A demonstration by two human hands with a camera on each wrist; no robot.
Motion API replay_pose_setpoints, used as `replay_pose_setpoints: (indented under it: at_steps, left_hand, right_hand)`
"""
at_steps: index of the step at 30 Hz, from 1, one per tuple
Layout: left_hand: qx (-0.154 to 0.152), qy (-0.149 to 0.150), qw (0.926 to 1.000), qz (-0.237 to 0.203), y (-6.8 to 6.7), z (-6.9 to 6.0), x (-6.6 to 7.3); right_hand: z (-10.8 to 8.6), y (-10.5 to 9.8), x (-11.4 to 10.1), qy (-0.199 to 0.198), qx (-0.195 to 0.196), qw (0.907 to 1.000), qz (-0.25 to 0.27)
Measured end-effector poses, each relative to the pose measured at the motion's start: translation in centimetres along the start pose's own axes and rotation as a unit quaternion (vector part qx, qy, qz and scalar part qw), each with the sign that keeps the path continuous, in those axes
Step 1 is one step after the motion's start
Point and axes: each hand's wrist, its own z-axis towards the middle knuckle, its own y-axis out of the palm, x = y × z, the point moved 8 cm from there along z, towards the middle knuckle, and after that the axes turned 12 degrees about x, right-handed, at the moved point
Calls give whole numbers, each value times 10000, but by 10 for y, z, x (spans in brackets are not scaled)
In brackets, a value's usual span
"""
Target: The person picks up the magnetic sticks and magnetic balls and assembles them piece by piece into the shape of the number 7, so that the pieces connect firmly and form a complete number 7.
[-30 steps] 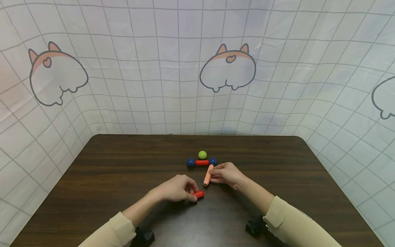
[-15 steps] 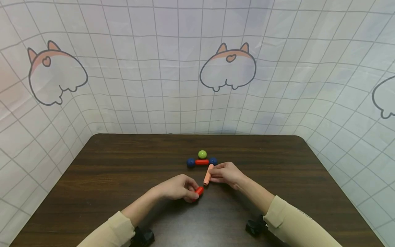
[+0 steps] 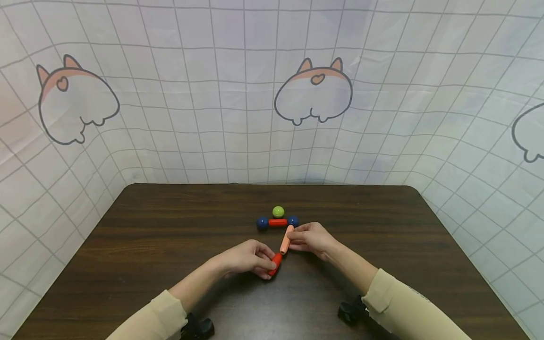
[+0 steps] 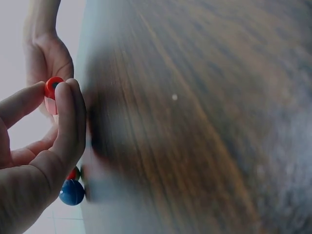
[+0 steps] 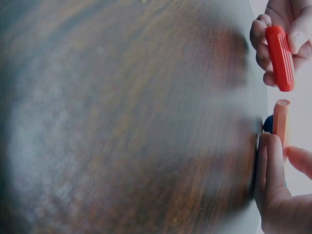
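My left hand [image 3: 250,258] pinches a short red ribbed rod [image 3: 276,263] between thumb and fingers; its round end with a dark centre shows in the left wrist view. Between the thumb and fingers of my right hand [image 3: 313,240] is a peach-coloured ribbed rod [image 3: 286,241], slanting down toward the left. In the right wrist view a small gap parts the end of the red rod [image 5: 281,58] from that of the peach rod [image 5: 281,119]. The peach rod's far end lies close to a blue ball [image 3: 293,221]; whether they touch I cannot tell.
Beyond my hands on the dark wooden table [image 3: 170,222], a second red rod [image 3: 278,222] lies between the right blue ball and another blue ball [image 3: 262,223]. A green ball [image 3: 278,212] sits just behind it. A white grid-patterned cloth [image 3: 238,141] surrounds the table's back and sides.
My left hand has turned its red rod from nearly level to a steep slant, bringing its upper end close to the peach rod. My right hand has stayed nearly still.
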Motion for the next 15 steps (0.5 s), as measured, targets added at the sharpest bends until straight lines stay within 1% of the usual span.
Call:
replay_pose_setpoints:
  at_steps: [8,15]
  left_hand:
    - [-68,-142,9996,-230,3,0,-1]
    - [71,-230,9989,-395,4,2,-2]
  right_hand:
    - [1,-1,0,13,46,10000,-33]
    - [2,-1,0,4,13,10000,-49]
